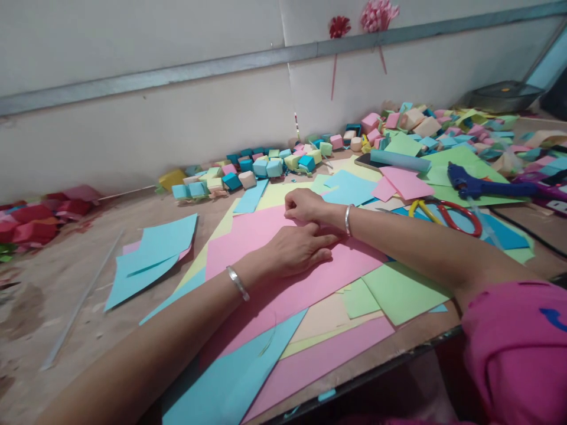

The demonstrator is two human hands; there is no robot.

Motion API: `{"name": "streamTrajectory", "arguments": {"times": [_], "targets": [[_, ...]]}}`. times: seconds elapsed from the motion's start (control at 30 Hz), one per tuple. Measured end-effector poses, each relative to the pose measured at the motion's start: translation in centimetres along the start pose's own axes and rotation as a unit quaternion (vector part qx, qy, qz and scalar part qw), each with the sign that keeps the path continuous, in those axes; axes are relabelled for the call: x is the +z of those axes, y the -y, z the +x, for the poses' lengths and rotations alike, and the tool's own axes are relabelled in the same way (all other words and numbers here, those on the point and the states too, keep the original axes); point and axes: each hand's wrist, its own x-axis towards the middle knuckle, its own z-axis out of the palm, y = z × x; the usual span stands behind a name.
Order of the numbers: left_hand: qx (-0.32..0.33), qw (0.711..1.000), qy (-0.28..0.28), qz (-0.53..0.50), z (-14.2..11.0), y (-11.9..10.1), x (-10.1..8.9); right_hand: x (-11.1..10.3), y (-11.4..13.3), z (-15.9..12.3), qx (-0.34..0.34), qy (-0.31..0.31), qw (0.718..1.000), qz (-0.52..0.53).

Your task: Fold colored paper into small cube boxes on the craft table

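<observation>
A large pink paper sheet (336, 277) lies over other coloured sheets in front of me. My left hand (295, 251) rests flat on it, fingers stretched out to the right. Just beyond, my right hand (305, 206) presses on the upper part of the same sheet with its fingers curled in. Whatever those fingers may pinch is hidden. The two hands nearly touch, the right wrist beyond the left fingertips. Under the pink sheet, blue paper (239, 366) and green paper (405, 292) stick out.
Scissors (456, 217) with red and yellow handles and a blue glue gun (487, 183) lie at right. Small paper cubes (266, 168) line the wall. Blue sheets (150, 254) and a thin strip (84, 301) lie at left. Paper flowers (378, 15) hang above.
</observation>
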Motion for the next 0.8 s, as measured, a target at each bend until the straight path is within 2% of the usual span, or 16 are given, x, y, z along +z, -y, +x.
{"name": "streamTrajectory", "arguments": {"times": [0.13, 0.3, 0.4, 0.57, 0.67, 0.73, 0.8], "targets": [[-0.004, 1.0, -0.013, -0.001, 0.6, -0.2, 0.2, 0.1, -0.2, 0.1, -0.008, -0.003, 1.0, -0.009], [0.028, 0.996, -0.049, -0.063, -1.0, 0.4, 0.3, 0.4, -0.3, -0.2, -0.009, -0.024, 0.999, -0.021], [0.019, 0.992, -0.065, -0.103, -1.5, 0.6, 0.5, 0.5, -0.2, -0.3, -0.009, -0.029, 0.999, -0.024], [-0.029, 0.997, -0.042, -0.051, -0.6, -0.5, 0.4, 0.7, -0.3, -0.4, -0.005, -0.039, 0.999, -0.023], [-0.032, 0.998, -0.036, -0.034, -0.6, -0.9, 0.4, 0.9, -0.4, -0.6, -0.004, -0.048, 0.999, -0.025], [-0.025, 0.998, -0.052, -0.039, -1.1, -1.0, 0.6, 1.1, -0.5, -0.7, -0.008, -0.053, 0.998, -0.028], [-0.036, 0.993, -0.093, -0.058, -1.6, -1.0, 1.0, 1.2, -0.5, -0.8, -0.014, -0.056, 0.998, -0.032]]}}
